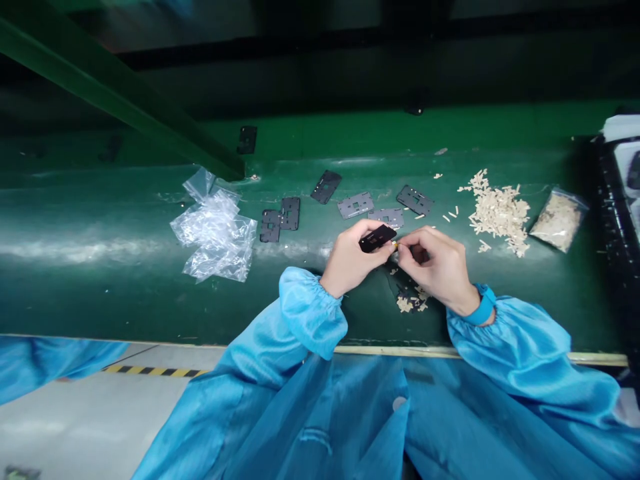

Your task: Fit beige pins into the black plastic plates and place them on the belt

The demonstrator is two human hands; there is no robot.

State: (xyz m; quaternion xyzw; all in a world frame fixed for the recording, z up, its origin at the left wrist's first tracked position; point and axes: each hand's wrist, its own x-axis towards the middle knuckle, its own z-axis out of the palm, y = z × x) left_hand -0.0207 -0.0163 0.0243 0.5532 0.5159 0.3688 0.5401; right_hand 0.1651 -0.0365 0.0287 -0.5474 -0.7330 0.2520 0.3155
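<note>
My left hand (353, 257) grips a thin black plastic plate (379, 238), tilted up above the green bench. Close by its right end, the fingertips of my right hand (434, 261) are pinched together at a tiny yellowish piece (395, 245); its exact kind is too small to make out. Under my hands lies a dark sheet or part, mostly hidden, with a few cream strips (411, 303) around it. Just beyond my hands, several flat dark plates with cut-outs rest on the bench, among them a grey one (355, 205) and a black one (415, 200).
A heap of cream strips (500, 212) lies to the right, beside a filled clear bag (559, 220). Clear plastic bags (215, 230) are piled at left. A green post (150, 113) slants over the bench (125, 293). A black tray (607, 200) stands far right. A blue sleeve (50, 363) shows at lower left.
</note>
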